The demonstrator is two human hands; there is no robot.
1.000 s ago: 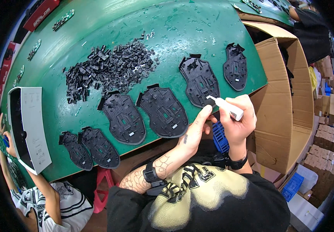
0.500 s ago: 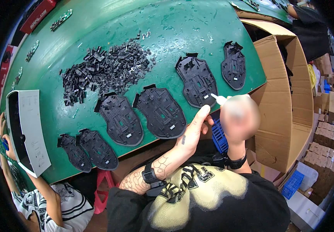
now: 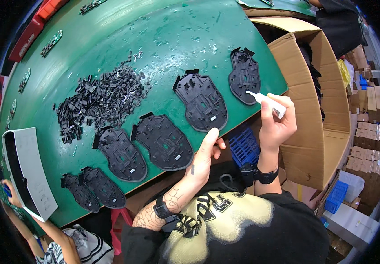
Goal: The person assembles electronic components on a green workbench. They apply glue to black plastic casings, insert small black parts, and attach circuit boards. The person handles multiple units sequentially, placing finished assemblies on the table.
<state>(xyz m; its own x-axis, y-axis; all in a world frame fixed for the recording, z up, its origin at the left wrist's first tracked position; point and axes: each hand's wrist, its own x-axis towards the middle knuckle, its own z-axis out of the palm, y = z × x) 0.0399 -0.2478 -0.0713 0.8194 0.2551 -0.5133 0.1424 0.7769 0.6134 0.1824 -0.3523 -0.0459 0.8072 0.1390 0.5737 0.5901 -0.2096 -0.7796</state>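
Note:
My right hand (image 3: 279, 127) is closed round a small white squeeze bottle (image 3: 276, 107). Its thin nozzle points left, with the tip at the lower end of the far-right black mouse-shaped plastic shell (image 3: 244, 72). My left hand (image 3: 201, 159) has its thumb stretched out to the lower edge of the neighbouring shell (image 3: 201, 99), while its other fingers curl loosely below, apart from the thumb. To the left lie two more large shells, one (image 3: 166, 143) beside the other (image 3: 122, 154). Two smaller-looking shells (image 3: 104, 189) lie at the near left.
A heap of small black parts (image 3: 100, 97) covers the middle of the green table (image 3: 177, 39). On the left stands a white-and-black box (image 3: 31, 174) near a co-worker's hand (image 3: 12, 193). An open cardboard box (image 3: 308, 114) adjoins the right table edge; a blue basket (image 3: 245, 147) sits below.
The bottle's nozzle has moved from the second shell from the right to the far-right shell. My view has shifted, and my left thumb stays at the same shell's edge.

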